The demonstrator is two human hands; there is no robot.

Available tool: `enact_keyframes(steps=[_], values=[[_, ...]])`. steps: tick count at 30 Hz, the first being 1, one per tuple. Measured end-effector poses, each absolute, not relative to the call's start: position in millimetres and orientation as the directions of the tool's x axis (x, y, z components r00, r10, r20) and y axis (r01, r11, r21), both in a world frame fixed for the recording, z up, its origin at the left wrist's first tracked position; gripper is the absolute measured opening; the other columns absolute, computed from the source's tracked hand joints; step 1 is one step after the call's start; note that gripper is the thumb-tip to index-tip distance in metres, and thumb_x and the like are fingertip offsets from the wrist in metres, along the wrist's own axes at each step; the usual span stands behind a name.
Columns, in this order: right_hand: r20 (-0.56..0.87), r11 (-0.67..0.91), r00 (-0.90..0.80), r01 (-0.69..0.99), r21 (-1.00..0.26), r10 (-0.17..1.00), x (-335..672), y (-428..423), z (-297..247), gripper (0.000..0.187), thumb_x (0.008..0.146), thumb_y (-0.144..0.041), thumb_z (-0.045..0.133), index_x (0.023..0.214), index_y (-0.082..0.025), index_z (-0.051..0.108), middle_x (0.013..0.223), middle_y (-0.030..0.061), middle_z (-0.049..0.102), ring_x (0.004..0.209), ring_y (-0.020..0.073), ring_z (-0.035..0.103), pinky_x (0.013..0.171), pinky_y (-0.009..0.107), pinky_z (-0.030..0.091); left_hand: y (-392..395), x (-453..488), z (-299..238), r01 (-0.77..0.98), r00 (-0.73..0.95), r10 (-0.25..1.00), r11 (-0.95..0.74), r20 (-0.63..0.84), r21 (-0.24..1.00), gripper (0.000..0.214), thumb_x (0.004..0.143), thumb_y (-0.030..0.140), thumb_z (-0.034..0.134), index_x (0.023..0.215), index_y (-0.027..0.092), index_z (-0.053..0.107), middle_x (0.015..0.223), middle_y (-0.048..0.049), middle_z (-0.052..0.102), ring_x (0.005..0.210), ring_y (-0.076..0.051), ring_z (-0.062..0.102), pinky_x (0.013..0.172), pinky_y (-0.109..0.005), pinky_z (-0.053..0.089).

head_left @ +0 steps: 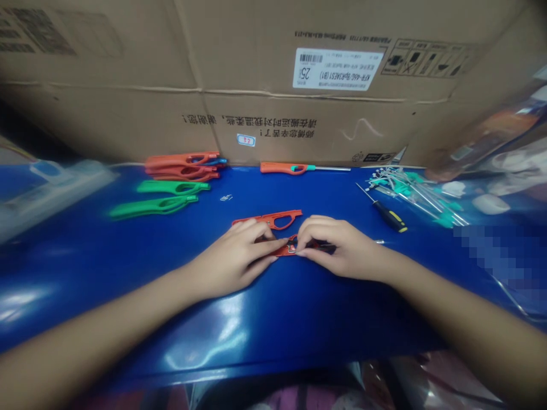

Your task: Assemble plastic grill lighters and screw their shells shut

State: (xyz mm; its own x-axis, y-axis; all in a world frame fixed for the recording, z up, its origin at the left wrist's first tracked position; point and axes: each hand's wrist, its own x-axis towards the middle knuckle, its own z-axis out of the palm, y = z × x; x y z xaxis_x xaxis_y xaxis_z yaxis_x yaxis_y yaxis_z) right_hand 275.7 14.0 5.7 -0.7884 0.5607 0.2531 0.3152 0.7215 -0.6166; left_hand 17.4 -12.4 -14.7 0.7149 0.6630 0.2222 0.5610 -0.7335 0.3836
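Note:
Both my hands meet at the middle of the blue table (299,307). My left hand (237,256) and my right hand (337,246) pinch an orange lighter shell half (290,247) that lies flat between the fingertips; a small metal part shows in it. Just behind my hands lies a second orange shell half (273,218), untouched.
Orange shells (183,165) and green shells (158,199) are stacked at the back left. An assembled orange lighter (294,168) lies by the cardboard box (273,80). At the right lie a black-yellow screwdriver (387,214) and several metal tubes with green parts (419,193).

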Motion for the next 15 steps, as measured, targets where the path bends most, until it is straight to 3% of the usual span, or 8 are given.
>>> enact_keyframes(steps=[8,15], values=[[0.050,0.623,-0.856,0.332,-0.708,0.514,291,16,24,0.012,0.097,-0.017,0.055,0.090,-0.020,0.065,0.096,0.0040,0.069,0.090,0.0154,0.064,0.082,0.029,0.050,-13,17,-14,0.569,0.713,0.664,-0.735,0.224,0.368,0.033,0.103,0.028,0.049,0.132,0.024,0.064,0.105,-0.0084,0.062,0.098,-0.022,0.056,0.088,-0.037,0.044],[0.083,0.619,-0.822,0.353,-0.702,0.563,293,17,21,0.010,0.096,-0.018,0.058,0.089,-0.019,0.065,0.091,0.0034,0.069,0.084,0.0145,0.063,0.077,0.028,0.049,-14,17,-13,0.571,0.722,0.658,-0.741,0.213,0.353,0.034,0.103,0.027,0.048,0.133,0.023,0.063,0.104,-0.0082,0.061,0.098,-0.022,0.056,0.088,-0.038,0.044]])
